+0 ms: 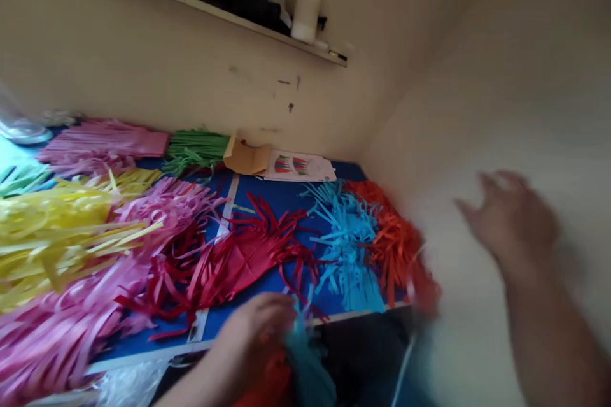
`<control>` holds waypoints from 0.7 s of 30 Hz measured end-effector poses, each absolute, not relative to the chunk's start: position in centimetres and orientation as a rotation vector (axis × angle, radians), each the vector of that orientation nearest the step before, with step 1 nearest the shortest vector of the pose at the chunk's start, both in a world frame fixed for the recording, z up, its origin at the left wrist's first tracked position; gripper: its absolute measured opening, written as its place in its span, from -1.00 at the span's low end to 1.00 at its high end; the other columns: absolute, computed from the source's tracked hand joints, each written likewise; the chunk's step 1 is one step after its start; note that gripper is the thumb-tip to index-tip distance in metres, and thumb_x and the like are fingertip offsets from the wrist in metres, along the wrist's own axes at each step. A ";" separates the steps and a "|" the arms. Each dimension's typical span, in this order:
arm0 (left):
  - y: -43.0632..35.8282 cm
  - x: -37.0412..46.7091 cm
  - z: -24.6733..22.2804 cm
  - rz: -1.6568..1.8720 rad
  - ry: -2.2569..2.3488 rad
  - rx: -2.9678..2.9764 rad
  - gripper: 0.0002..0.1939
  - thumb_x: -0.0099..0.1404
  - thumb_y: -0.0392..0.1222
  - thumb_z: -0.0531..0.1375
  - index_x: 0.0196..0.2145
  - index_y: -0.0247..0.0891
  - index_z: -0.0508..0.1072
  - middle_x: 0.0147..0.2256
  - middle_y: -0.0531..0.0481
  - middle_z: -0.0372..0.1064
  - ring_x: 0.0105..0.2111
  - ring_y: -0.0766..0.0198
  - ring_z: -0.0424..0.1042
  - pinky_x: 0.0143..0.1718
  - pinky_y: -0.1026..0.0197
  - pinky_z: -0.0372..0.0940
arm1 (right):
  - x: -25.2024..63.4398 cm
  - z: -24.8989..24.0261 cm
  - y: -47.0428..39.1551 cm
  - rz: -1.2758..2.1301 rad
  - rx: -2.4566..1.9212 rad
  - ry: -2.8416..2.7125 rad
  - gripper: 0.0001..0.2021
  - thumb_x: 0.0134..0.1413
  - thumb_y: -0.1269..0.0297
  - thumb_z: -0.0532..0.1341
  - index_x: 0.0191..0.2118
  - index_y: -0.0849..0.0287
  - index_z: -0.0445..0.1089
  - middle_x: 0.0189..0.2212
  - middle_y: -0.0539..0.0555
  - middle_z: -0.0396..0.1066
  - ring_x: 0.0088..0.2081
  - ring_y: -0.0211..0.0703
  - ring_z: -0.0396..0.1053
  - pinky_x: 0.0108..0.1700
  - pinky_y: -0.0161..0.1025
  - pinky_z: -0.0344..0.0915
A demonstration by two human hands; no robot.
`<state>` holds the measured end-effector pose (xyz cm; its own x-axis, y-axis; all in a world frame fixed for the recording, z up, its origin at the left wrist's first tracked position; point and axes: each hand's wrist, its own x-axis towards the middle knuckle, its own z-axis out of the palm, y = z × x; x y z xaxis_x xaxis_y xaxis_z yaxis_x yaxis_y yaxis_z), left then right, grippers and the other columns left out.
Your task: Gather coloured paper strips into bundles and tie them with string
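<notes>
My left hand (267, 324) is closed at the table's front edge, its fingers around the upper end of a teal fringed paper piece (308, 362). An orange fringe (272, 381) hangs just below that hand. Raised at the right, in front of the wall, my right hand (510, 222) is blurred, with its fingers apart and nothing seen in it. A thin whitish string (405, 362) runs down between the hands. On the blue table (281, 193) lie a red fringed piece (243, 257), a light blue one (351, 241) and an orange-red one (396, 241).
Yellow (52, 228), pink (81, 305) and green (195, 147) fringed paper covers the left and back. A brown cardboard piece (248, 157) and a printed sheet (303, 167) lie near the wall. Above is a shelf (214, 12) with a white bottle (306, 12). Clear plastic (133, 381) sits front left.
</notes>
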<state>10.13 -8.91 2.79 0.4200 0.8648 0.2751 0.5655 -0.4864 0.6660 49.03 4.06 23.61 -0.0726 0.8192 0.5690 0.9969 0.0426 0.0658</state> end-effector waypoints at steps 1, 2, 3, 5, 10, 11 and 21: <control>-7.5 8.7 2.1 0.820 1.356 2.179 -0.70 0.39 -0.19 0.03 -0.11 -0.13 0.55 -0.11 -0.14 0.56 -0.15 0.18 0.56 -0.11 0.20 0.44 | 46.5 21.3 4.5 -0.644 -1.750 -1.996 -0.70 0.26 0.13 0.20 0.01 0.16 0.46 0.11 0.38 0.31 0.06 0.27 0.34 0.02 0.19 0.26; -6.2 7.4 1.3 0.726 1.576 2.235 -0.69 0.38 -0.21 0.02 -0.12 -0.12 0.56 -0.12 -0.13 0.57 -0.14 0.15 0.56 -0.06 0.14 0.44 | 43.6 18.6 4.7 -0.576 -1.627 -2.089 -0.72 0.27 0.15 0.19 -0.02 0.16 0.48 0.05 0.35 0.38 0.02 0.24 0.38 0.01 0.18 0.27; -5.0 6.4 0.6 0.692 1.675 2.232 -0.68 0.36 -0.26 0.02 -0.11 -0.21 0.56 -0.07 -0.23 0.55 -0.06 0.03 0.54 0.02 0.00 0.41 | 40.4 15.6 4.6 -0.424 -1.444 -2.231 -0.75 0.29 0.20 0.16 -0.04 0.14 0.49 -0.04 0.26 0.46 -0.04 0.14 0.43 0.00 0.12 0.30; -3.3 5.4 -0.7 0.612 1.787 2.268 -0.68 0.31 -0.27 0.09 -0.06 -0.33 0.54 0.03 -0.38 0.47 0.09 -0.15 0.43 0.13 -0.19 0.30 | 33.6 9.5 4.4 -0.017 -1.088 -2.478 -0.76 0.33 0.30 0.09 -0.07 0.09 0.50 -0.07 0.15 0.51 -0.03 -0.01 0.45 0.04 -0.01 0.33; -3.2 6.8 -3.0 0.484 1.642 2.433 -0.61 0.28 -0.21 0.18 0.05 -0.27 0.49 0.13 -0.26 0.40 0.20 -0.06 0.30 0.25 -0.11 0.19 | 23.4 2.0 6.5 0.325 -0.910 -2.686 -0.79 0.27 0.28 0.19 -0.03 0.13 0.46 -0.03 0.10 0.51 0.02 -0.11 0.41 0.14 -0.13 0.24; -3.5 7.0 -3.3 0.486 1.619 2.456 -0.60 0.29 -0.19 0.17 0.08 -0.25 0.47 0.16 -0.24 0.37 0.21 -0.04 0.30 0.25 -0.10 0.20 | 23.4 2.0 7.2 0.312 -1.043 -2.645 -0.80 0.28 0.30 0.19 -0.03 0.13 0.45 -0.04 0.12 0.51 0.02 -0.08 0.40 0.14 -0.09 0.23; -4.0 5.4 -0.6 0.395 1.900 2.379 -0.53 0.27 0.03 0.20 0.10 -0.12 0.46 0.16 -0.21 0.37 0.19 -0.28 0.26 0.14 -0.41 0.12 | 25.8 0.3 1.9 0.601 -1.075 -2.380 -0.70 0.13 0.44 0.13 0.00 0.23 0.28 0.02 0.26 0.40 0.05 -0.03 0.38 0.10 -0.09 0.30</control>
<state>5.37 -4.02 -0.60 0.2021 0.9670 0.1549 0.9487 -0.2326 0.2142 25.79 1.88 0.26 -0.5901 0.7753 0.2251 0.5754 0.5995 -0.5564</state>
